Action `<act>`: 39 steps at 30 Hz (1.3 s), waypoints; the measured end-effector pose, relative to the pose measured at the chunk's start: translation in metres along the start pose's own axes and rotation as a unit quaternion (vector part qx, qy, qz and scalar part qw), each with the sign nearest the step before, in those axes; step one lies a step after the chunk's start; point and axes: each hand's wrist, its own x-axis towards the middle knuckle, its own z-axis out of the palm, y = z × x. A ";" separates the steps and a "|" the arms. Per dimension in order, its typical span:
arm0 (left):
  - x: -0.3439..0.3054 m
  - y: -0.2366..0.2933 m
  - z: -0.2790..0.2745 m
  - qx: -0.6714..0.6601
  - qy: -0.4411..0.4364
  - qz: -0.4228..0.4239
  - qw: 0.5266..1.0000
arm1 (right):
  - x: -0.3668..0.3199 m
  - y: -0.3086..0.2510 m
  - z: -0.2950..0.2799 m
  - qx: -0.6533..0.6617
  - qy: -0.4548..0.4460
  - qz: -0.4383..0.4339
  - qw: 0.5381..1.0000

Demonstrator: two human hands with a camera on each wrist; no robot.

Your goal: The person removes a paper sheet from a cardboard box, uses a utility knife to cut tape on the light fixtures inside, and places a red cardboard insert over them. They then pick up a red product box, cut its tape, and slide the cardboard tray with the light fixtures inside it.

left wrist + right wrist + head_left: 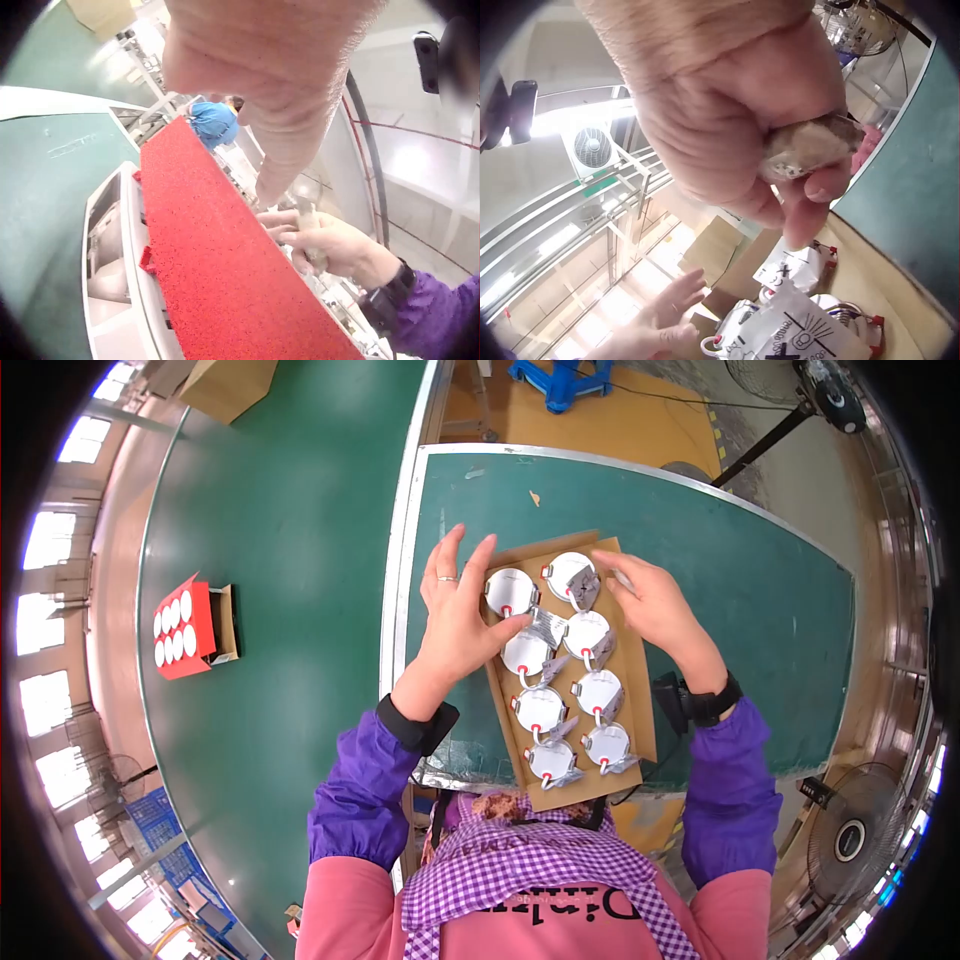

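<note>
A cardboard tray (638, 690) holds several round white units (511, 589) in two columns, with red clips, white loops and silvery printed labels (799, 334). My left hand (455, 610) is over the tray's upper left, fingers spread and thumb near a label; in the right wrist view this hand (656, 322) looks empty. At the upper right corner, my right hand (650, 600) has curled fingers. The right wrist view shows the hand (720, 112) gripping a small translucent packet (806, 148). A red speckled panel (225, 262) fills much of the left wrist view.
On the green table to the left stands an open red box (205, 620) with white circles on it. A brown carton (232, 388) sits at the far left. Beyond the table are a blue stool (565, 382) and a standing fan (832, 398); another fan (850, 840) stands at right.
</note>
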 end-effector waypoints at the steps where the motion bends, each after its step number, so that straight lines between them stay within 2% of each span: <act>1: 0.003 0.011 -0.005 0.053 0.046 0.065 0.995 | 0.000 -0.005 0.001 -0.029 0.002 0.000 1.000; 2: 0.007 0.017 -0.005 0.025 0.025 0.099 0.994 | 0.001 -0.007 0.002 -0.027 0.005 0.003 1.000; 3: 0.010 0.020 0.001 0.026 0.023 0.101 0.994 | 0.003 -0.010 0.003 -0.072 -0.012 0.009 0.997; 4: 0.012 0.022 0.009 0.028 -0.019 0.117 0.993 | 0.004 -0.012 0.003 -0.117 -0.030 0.015 0.993; 5: 0.015 0.024 0.017 0.031 -0.061 0.133 0.989 | 0.004 -0.011 0.002 -0.116 -0.027 0.013 0.993; 7: 0.020 0.030 0.028 0.029 -0.063 0.139 0.988 | 0.006 -0.008 -0.001 -0.070 -0.026 -0.009 0.997; 11: 0.028 0.034 0.039 0.036 -0.090 0.103 0.990 | -0.003 0.005 -0.004 -0.102 -0.031 -0.026 0.994; 13: 0.031 0.034 0.042 0.015 -0.115 0.081 0.990 | -0.011 0.006 -0.004 -0.068 0.015 -0.041 0.997; 19: 0.034 0.029 0.044 0.020 -0.111 0.070 0.991 | -0.016 0.005 0.001 -0.046 0.034 -0.011 0.998; 23: 0.036 0.029 0.043 0.014 -0.119 0.071 0.990 | -0.012 0.004 0.004 -0.041 0.053 -0.044 0.997; 25: 0.036 0.029 0.043 0.005 -0.116 0.070 0.991 | -0.011 0.001 0.003 -0.049 0.042 -0.013 0.998; 29: 0.038 0.028 0.041 -0.012 -0.132 0.054 0.990 | -0.009 0.002 0.005 -0.055 0.055 -0.015 0.997; 32: 0.035 0.027 0.042 -0.036 -0.115 0.063 0.991 | -0.011 -0.001 0.004 -0.021 0.059 -0.008 0.998; 34: 0.028 0.033 0.039 -0.001 -0.049 0.096 0.994 | -0.015 -0.006 0.007 -0.037 0.136 -0.019 0.990; 39: -0.001 0.044 0.021 0.004 -0.100 0.106 0.989 | -0.039 -0.021 0.010 0.003 0.078 -0.042 0.996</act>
